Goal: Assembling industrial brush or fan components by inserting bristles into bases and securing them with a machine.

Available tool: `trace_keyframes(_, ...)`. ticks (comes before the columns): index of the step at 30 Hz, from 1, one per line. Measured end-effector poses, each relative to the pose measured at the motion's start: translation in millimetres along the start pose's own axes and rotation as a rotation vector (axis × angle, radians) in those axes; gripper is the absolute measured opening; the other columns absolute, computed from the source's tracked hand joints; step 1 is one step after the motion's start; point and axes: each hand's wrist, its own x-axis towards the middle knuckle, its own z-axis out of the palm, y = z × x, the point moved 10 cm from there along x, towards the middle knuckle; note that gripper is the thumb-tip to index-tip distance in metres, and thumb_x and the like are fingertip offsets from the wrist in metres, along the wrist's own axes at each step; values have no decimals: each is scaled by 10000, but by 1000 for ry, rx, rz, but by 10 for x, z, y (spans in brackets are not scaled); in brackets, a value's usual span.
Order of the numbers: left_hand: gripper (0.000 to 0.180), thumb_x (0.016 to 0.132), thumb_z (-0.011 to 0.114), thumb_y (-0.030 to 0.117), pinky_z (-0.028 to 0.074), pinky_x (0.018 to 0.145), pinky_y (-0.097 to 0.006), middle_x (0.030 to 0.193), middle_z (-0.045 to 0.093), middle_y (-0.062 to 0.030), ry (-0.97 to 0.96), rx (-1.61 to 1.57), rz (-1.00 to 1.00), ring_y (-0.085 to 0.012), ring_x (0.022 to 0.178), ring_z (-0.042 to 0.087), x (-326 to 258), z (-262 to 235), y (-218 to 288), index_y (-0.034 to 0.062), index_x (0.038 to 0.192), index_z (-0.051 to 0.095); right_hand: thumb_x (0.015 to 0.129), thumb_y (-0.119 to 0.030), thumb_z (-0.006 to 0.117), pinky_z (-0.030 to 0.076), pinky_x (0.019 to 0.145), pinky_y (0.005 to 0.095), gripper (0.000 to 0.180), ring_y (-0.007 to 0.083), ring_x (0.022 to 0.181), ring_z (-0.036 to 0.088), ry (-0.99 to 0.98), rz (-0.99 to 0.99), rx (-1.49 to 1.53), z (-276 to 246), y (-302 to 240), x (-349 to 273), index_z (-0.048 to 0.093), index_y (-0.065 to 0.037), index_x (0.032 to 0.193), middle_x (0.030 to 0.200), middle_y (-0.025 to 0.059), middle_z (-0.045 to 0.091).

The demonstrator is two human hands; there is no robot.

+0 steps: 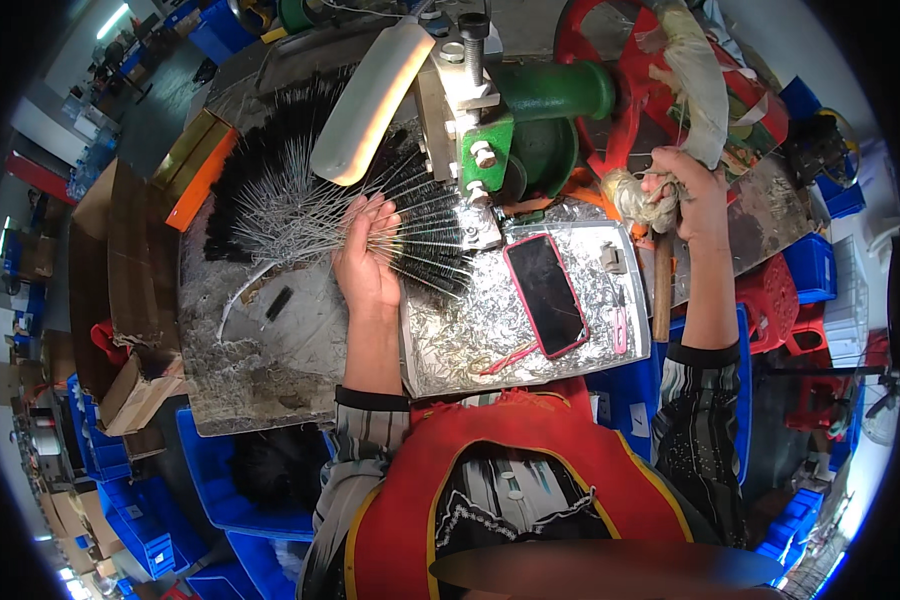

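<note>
My left hand (368, 262) is closed round the bare wire stems of several thin wire brushes, whose black bristle ends (432, 250) fan out to the right. Beside that hand lies a large heap of similar wire brushes (295, 195), with bare stems toward me and black bristles behind. My right hand (692, 190) grips a handle wrapped in pale cloth (642, 200), joined to the red wheel (610, 90) of a green hand press (487, 155). The press head stands just beyond the fanned brushes; whether any brush touches it I cannot tell.
A foil-covered board (450, 350) bears a phone in a red case (547, 295) and a small pink tool (620, 328). A white lamp (375, 100) hangs over the heap. Cardboard boxes (140, 270) stand left; blue bins (210, 490) sit below the bench edge.
</note>
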Motion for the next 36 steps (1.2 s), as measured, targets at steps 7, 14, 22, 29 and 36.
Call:
trace_keyframes(7, 287, 787, 478, 41, 484, 714, -295, 963, 541, -191, 11, -13, 4, -226, 831, 564, -3, -37, 35, -88, 1041, 437, 646, -96, 606, 407, 441, 250, 136, 153, 459, 513, 19, -37, 12, 114, -32, -39, 539, 13, 691, 596, 101, 540)
trace_keyframes(14, 299, 778, 482, 36, 488, 717, -295, 952, 541, -192, 4, -54, 1, -224, 833, 563, 20, 9, 19, -90, 1044, 432, 695, -75, 556, 408, 466, 237, 107, 143, 485, 511, 0, -306, 25, -2, 402, -8, 545, 29, 716, 632, 96, 546)
trace_keyframes(22, 302, 767, 487, 35, 481, 733, -290, 939, 547, -174, 101, -51, 29, -213, 825, 563, 11, -165, 68, -79, 1042, 438, 648, -86, 617, 424, 436, 261, 146, 163, 466, 534, -41, -42, 53, 104, 39, -16, 549, 4, 740, 571, 76, 522)
trace_keyframes(29, 296, 767, 489, 36, 477, 732, -281, 934, 549, -170, 102, -4, 4, -203, 818, 565, 16, -74, 53, -75, 1037, 442, 653, -88, 609, 415, 430, 258, 136, 159, 444, 521, 42, -24, 48, -10, 30, -32, 542, 15, 712, 543, 77, 516)
trace_keyframes(36, 299, 761, 502, 30, 482, 712, -270, 930, 548, -170, 122, -14, 16, -205, 810, 567, 18, -130, 97, -81, 1032, 442, 672, -86, 579, 410, 449, 253, 111, 153, 471, 517, 20, -66, -2, 116, -3, -54, 525, 11, 673, 588, 86, 531)
